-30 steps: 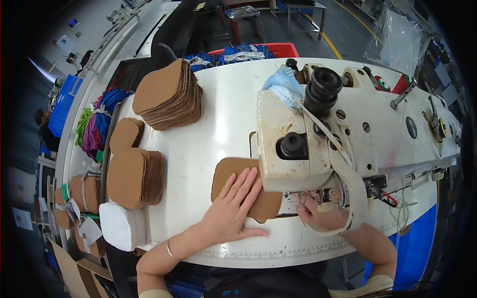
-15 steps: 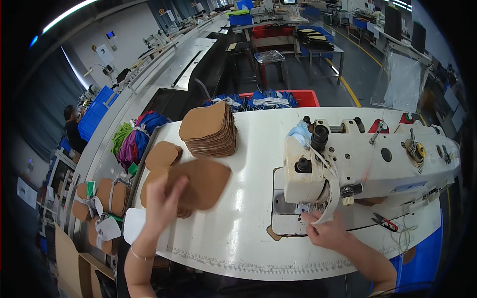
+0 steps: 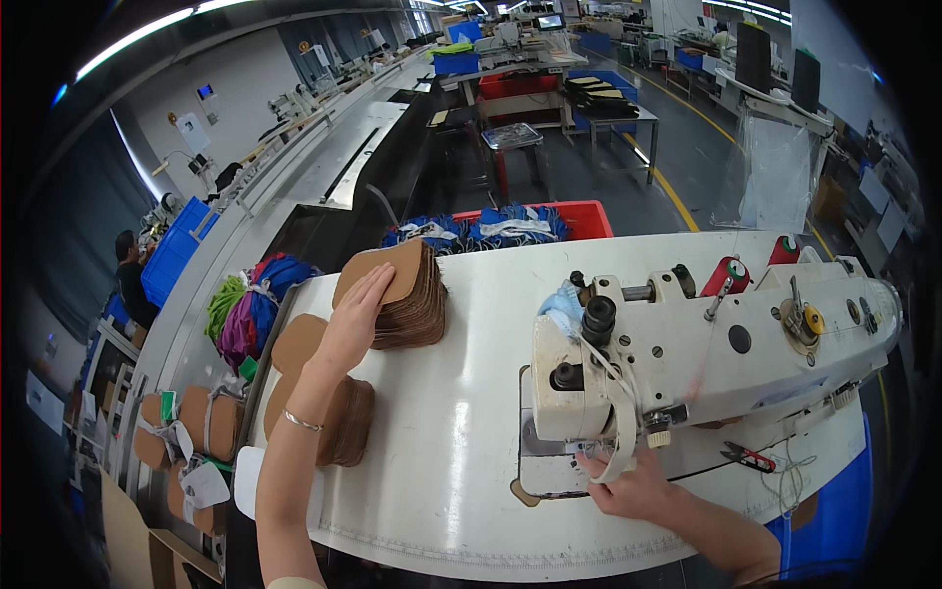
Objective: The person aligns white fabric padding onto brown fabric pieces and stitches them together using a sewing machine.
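My left hand (image 3: 355, 309) rests open, fingers stretched, on the top piece of a tall stack of brown rounded-square pads (image 3: 412, 314). A shorter brown stack (image 3: 348, 422) and a smaller one (image 3: 296, 344) stand near that arm, beside a white stack (image 3: 250, 476). My right hand (image 3: 628, 486) is closed at the needle area of the white sewing machine (image 3: 687, 353), partly behind its curved white guard (image 3: 620, 432); what its fingers hold is hidden. Red-handled snips (image 3: 751, 456) lie to its right on the white table (image 3: 471, 510).
Tied colourful cloth (image 3: 250, 314) and bundled brown pads (image 3: 206, 422) line the left side. A red bin (image 3: 589, 216) with blue bundles stands behind the table, a blue bin (image 3: 829, 510) at right. A co-worker (image 3: 132, 280) is at far left.
My left hand has lifted a brown pad away from the machine and moved it to the tall stack. My right hand stays at the needle area. The view has tilted upward.
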Demonstrator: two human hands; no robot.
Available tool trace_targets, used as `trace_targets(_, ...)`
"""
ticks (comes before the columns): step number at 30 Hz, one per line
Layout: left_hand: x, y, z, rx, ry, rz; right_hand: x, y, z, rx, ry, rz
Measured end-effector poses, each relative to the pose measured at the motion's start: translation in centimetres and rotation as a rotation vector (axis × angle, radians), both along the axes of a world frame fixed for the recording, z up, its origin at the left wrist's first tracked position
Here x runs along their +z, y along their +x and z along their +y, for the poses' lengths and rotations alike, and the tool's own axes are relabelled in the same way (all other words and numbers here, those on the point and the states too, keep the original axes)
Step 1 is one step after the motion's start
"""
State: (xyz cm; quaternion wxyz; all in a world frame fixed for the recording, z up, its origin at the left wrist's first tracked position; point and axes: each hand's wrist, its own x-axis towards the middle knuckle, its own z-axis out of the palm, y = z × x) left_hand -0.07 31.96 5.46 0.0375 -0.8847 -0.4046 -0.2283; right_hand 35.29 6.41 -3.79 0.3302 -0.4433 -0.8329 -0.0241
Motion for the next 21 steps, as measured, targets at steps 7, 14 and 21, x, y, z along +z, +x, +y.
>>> trace_targets(7, 0.4, -0.3, 0.4, -0.045, -0.094, 0.178, 2.9, 1.8, -1.8, 0.011, 0.171, -0.033)
trace_targets(14, 2.1, 2.1, -6.3, 0.004, -0.164, -0.345, 4.8, 11.6, -1.7, -0.615, -0.075, -0.218)
trace_targets(21, 1.0, 4.7, -23.3, -0.140, -0.492, -0.137, 2.6, 12.7, 0.1, -0.503, -0.121, -0.389)
